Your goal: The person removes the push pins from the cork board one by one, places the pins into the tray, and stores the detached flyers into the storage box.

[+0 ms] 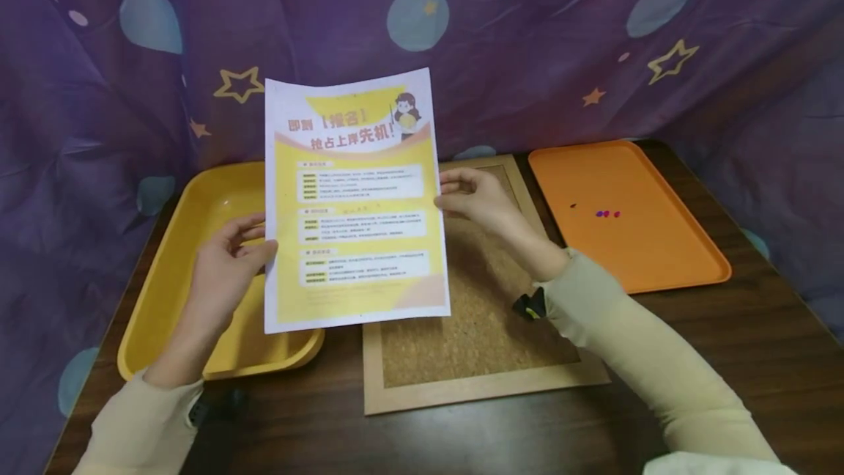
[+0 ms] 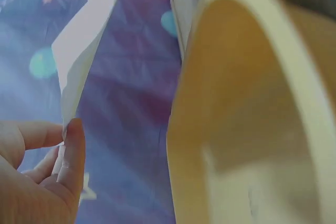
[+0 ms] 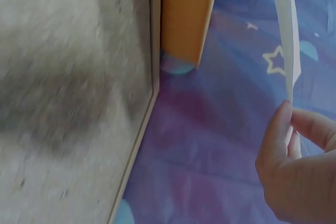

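Note:
A printed yellow-and-white flyer (image 1: 356, 211) is held up between both hands, its printed side facing the head camera. My left hand (image 1: 227, 266) pinches its left edge between thumb and fingers, over the yellow tray. On the opposite edge, my right hand (image 1: 484, 204) pinches the paper above the cork board (image 1: 488, 321). From the left wrist view the flyer (image 2: 81, 51) appears nearly edge-on, slightly bowed, with the thumb and fingers of the left hand (image 2: 47, 171) meeting on it. Part of the wood-framed cork board is hidden behind the sheet.
A deep yellow tray (image 1: 154, 292) stands on the left of the dark wooden table (image 1: 303, 416). To the right lies an orange tray (image 1: 659, 240) with several small pushpin-like pieces (image 1: 606, 214) on it. A purple star-patterned cloth (image 1: 514, 42) hangs behind.

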Demonstrator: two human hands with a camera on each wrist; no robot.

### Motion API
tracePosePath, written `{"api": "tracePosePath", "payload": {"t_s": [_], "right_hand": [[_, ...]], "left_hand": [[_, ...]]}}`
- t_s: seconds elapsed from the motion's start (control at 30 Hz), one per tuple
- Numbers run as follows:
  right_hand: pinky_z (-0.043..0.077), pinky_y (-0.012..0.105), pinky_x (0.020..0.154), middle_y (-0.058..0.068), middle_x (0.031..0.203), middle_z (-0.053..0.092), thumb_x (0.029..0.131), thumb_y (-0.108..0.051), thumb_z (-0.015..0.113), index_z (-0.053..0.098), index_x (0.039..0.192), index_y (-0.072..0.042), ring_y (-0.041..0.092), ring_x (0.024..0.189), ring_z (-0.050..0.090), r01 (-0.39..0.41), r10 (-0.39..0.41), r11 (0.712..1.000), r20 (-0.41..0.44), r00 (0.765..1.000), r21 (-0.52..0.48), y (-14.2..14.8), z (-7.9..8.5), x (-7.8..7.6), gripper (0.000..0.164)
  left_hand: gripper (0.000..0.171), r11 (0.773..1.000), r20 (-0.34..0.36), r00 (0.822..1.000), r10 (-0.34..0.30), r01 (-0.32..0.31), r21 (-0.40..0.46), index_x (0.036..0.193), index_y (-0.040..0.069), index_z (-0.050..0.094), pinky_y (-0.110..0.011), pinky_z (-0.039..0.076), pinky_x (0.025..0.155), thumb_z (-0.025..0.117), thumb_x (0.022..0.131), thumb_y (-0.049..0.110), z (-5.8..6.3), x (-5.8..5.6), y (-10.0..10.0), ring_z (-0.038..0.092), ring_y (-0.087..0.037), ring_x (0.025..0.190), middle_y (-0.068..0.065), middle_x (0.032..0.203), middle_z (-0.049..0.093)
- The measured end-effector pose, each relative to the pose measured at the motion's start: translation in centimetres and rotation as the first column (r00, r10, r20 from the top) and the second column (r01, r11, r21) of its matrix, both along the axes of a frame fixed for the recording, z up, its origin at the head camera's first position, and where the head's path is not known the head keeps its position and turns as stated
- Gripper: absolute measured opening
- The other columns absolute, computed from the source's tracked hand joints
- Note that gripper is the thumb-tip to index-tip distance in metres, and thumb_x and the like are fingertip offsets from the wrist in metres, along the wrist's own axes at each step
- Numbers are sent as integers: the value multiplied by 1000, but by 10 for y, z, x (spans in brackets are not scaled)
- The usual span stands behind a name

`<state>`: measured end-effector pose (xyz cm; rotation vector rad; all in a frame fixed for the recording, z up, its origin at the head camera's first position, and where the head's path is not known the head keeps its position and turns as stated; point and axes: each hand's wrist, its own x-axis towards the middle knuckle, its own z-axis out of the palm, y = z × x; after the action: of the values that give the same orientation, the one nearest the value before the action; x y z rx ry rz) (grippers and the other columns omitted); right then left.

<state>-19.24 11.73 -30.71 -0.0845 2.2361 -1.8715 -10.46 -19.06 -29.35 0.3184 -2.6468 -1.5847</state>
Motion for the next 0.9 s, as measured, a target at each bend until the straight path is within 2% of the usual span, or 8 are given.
{"api": "tracePosePath", "payload": {"t_s": [0.17,0.3,0.37,0.47,0.53,0.7,0.8,0.9], "right_hand": [[56,19,70,-3,84,59,87,6,61,53,124,11,1,69,59,30,-29,996,9,1000,-81,-6,4,1,38],[54,16,66,-4,81,59,85,9,61,54,122,13,1,67,58,47,-46,989,9,999,-140,-10,5,1,37],[54,16,65,-3,82,60,85,9,61,55,122,12,1,67,58,52,-51,987,12,999,-152,-11,5,1,37],[57,21,72,0,85,60,85,9,62,57,121,11,1,68,58,57,-55,985,22,998,-166,-12,5,1,36],[57,29,79,1,87,60,85,9,62,57,121,10,2,69,58,60,-55,982,32,998,-178,-13,4,1,36],[52,46,94,7,91,61,85,10,61,58,121,10,4,70,58,63,-52,974,56,997,-220,-11,3,3,37],[51,45,95,12,95,63,85,10,61,58,121,9,5,70,58,66,-54,973,63,997,-221,-9,2,4,37],[53,42,92,14,97,64,84,11,61,59,121,9,5,70,57,65,-52,973,66,996,-220,-7,1,7,37]], "left_hand": [[48,998,-19,998,61,-60,36,136,9,52,-13,52,65,64,91,22,-2,-4,-7,58,4,78,1,113,58],[52,998,4,998,61,-61,-28,138,8,50,-12,50,65,62,92,28,0,-4,-11,56,7,80,11,105,55],[55,994,32,998,53,-50,-95,142,7,45,-10,49,66,59,94,30,4,-3,-11,53,10,83,15,105,51],[57,990,59,996,72,-64,-126,144,8,43,-10,48,66,58,94,32,2,-5,-11,52,9,84,18,103,50],[55,990,72,992,99,-92,-105,142,12,46,-12,48,65,60,93,33,-2,-7,-13,52,6,83,17,102,53],[54,984,111,981,162,-151,-96,140,14,49,-14,46,63,63,92,34,-4,-10,-8,53,4,79,21,95,55],[59,978,150,975,162,-138,-157,145,8,41,-12,45,64,59,94,31,0,-8,1,50,6,79,23,94,49],[61,977,175,971,163,-134,-166,146,8,39,-12,46,62,59,94,33,-8,-9,-2,49,8,78,24,94,48]]}}
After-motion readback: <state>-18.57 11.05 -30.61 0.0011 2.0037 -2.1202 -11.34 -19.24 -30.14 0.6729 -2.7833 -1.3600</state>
